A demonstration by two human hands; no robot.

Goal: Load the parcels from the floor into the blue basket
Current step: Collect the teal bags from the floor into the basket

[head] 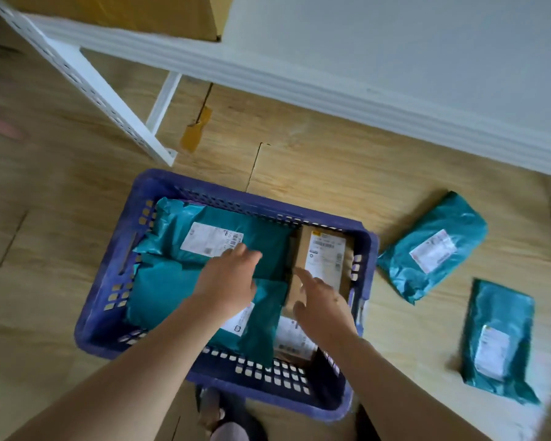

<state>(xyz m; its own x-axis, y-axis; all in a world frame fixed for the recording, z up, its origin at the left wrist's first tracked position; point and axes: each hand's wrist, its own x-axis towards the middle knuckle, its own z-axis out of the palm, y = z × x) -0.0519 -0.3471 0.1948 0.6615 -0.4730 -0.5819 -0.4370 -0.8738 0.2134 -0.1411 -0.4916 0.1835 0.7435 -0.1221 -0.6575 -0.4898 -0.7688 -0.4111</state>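
Note:
The blue basket (109,281) stands on the wooden floor and holds several parcels: teal mailer bags (172,230) with white labels and a brown cardboard box (323,253) along its right side. My left hand (228,280) hovers over the teal bags in the middle, fingers apart, holding nothing. Beside it, my right hand (323,305) spreads open over the cardboard box, also with nothing in it. On the floor to the right of the basket lie two teal parcels, one nearer the wall (433,246) and one nearer me (497,338).
A white wall with a skirting board (331,90) runs across the back. A white metal shelf frame (86,87) stands at the back left, with a cardboard box (140,11) on it. My foot (217,412) shows just behind the basket's near edge.

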